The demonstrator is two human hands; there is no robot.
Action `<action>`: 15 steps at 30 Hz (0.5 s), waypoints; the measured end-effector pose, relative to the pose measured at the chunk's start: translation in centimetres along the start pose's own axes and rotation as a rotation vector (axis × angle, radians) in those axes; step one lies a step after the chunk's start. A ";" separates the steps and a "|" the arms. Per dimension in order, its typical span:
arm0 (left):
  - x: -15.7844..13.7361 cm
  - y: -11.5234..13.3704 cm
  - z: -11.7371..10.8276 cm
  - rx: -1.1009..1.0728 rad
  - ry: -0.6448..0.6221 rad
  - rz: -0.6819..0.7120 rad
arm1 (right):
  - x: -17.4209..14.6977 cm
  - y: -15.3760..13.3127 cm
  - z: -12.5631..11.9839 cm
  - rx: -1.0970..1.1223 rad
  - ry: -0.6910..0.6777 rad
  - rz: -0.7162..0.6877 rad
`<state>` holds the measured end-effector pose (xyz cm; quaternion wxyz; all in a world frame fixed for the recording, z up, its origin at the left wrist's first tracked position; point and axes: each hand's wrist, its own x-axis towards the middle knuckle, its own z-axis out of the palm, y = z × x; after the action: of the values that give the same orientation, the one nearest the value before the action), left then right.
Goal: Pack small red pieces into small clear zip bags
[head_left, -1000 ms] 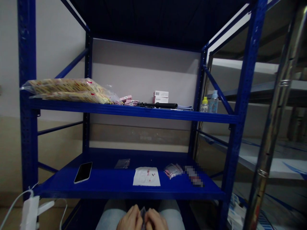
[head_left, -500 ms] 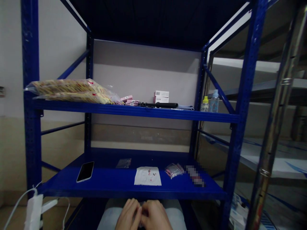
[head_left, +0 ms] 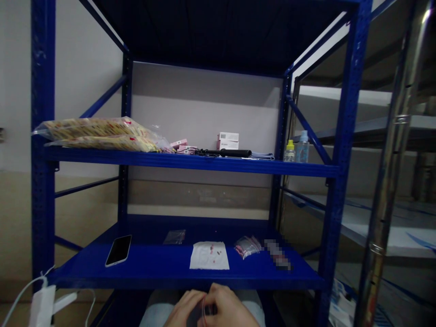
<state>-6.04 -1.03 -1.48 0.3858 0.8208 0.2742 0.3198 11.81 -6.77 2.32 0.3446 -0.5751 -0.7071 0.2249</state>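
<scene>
My left hand [head_left: 184, 311] and my right hand [head_left: 228, 309] are together at the bottom edge of the view, over my lap, below the front of the lower blue shelf [head_left: 163, 270]. Between their fingers they pinch a small clear plastic bag [head_left: 204, 312] with a red line along its top. On the shelf just above them lies a white sheet [head_left: 209, 255] with a few small red pieces on it. A pile of small clear bags with red contents [head_left: 247, 245] lies to its right.
A black phone [head_left: 118, 250] and an empty clear bag [head_left: 174, 236] lie on the lower shelf. The upper shelf carries large yellow packets [head_left: 98, 134], small boxes [head_left: 227, 140], a black tool [head_left: 235, 153] and two bottles [head_left: 296, 147]. A white charger [head_left: 42, 306] hangs at lower left.
The view has tilted up slightly. My hands, pressed together before, have shifted right and now hold the small clear bag spread between them.
</scene>
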 end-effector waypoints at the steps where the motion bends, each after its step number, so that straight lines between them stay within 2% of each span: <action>1: 0.1 0.4 -0.3 0.006 0.003 0.005 | -0.1 -0.5 -0.5 0.031 -0.028 -0.035; 4: 0.8 1.6 -1.6 0.034 0.060 0.045 | -0.3 -1.3 -2.0 0.164 -0.014 -0.116; 7: 2.5 3.6 -3.3 0.128 0.138 0.100 | 0.3 -0.6 -2.4 0.362 0.167 -0.105; 9: 4.2 5.5 -4.4 0.241 0.151 0.160 | 1.4 0.5 -2.0 0.654 0.349 -0.024; 12: 7.1 8.7 -5.4 0.502 0.094 0.318 | 3.8 2.2 -0.6 1.272 0.630 0.152; 14: 9.0 10.4 -5.5 0.715 0.022 0.421 | 5.6 3.1 0.5 1.564 0.716 0.241; 15: 9.9 11.0 -5.4 0.814 -0.015 0.465 | 6.4 3.5 1.0 1.641 0.731 0.282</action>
<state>-1.43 2.27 13.17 -0.0474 0.9474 0.1831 0.2583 12.75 0.32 0.66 0.8179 -0.2656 -0.0947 0.5014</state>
